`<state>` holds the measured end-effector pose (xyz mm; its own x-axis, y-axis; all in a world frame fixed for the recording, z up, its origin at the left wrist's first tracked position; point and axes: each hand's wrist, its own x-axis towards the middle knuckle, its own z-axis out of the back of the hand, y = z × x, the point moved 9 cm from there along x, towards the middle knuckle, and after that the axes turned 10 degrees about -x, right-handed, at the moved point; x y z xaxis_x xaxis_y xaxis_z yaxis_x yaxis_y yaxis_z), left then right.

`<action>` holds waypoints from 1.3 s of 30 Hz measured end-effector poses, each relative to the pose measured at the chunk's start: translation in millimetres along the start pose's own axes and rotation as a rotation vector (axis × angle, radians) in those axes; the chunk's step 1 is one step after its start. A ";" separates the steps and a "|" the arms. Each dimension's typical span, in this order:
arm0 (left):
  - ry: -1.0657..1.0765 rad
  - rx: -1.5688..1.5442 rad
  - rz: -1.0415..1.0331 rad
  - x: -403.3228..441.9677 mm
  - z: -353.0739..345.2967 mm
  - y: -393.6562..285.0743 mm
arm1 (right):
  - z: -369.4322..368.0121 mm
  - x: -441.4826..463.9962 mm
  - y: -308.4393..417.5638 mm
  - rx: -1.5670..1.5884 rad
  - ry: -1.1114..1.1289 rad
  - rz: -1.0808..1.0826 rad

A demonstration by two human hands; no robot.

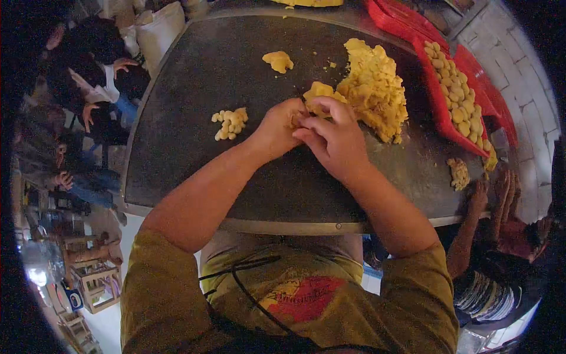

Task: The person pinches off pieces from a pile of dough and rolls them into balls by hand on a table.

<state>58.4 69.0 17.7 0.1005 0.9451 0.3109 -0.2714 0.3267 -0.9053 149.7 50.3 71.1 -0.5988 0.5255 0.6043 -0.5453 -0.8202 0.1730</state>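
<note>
Meeting mid-frame: left hand, right hand | grip: curled, contents hidden from me | dough lump: likely soft, crumbly; cup underneath

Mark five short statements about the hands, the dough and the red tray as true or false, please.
1. The large yellow dough heap lies on the dark tabletop. True.
2. The left hand is far from the right hand. False: the two hands are close together.
3. The red tray is empty. False: it holds many dough balls.
4. A cluster of small pieces lies left of the left hand. True.
5. The left forearm is covered by a sleeve. False: it is bare.
</note>
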 end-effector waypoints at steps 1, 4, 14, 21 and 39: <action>-0.010 0.001 0.002 0.1 1.5 1.7 | -1.7 -0.6 0.2 0.004 0.003 0.008; -0.027 -0.021 0.091 2.3 1.1 12.6 | -10.5 -2.4 -9.8 0.089 0.056 -0.047; -0.020 -0.183 -0.006 0.8 -5.7 19.6 | -17.3 -3.4 -26.3 0.318 0.075 -0.169; 0.065 -0.694 0.389 -2.6 -6.7 10.0 | -23.1 -17.9 -67.3 0.703 0.117 -0.663; -0.117 -0.848 0.599 -12.1 -15.3 21.7 | -41.6 -20.8 -43.1 0.814 0.248 -0.544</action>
<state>66.0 64.5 -10.2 0.0660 0.9603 -0.2711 0.5195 -0.2651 -0.8123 161.3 84.2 18.8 -0.5440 0.8301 0.1225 -0.2701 -0.3114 0.9111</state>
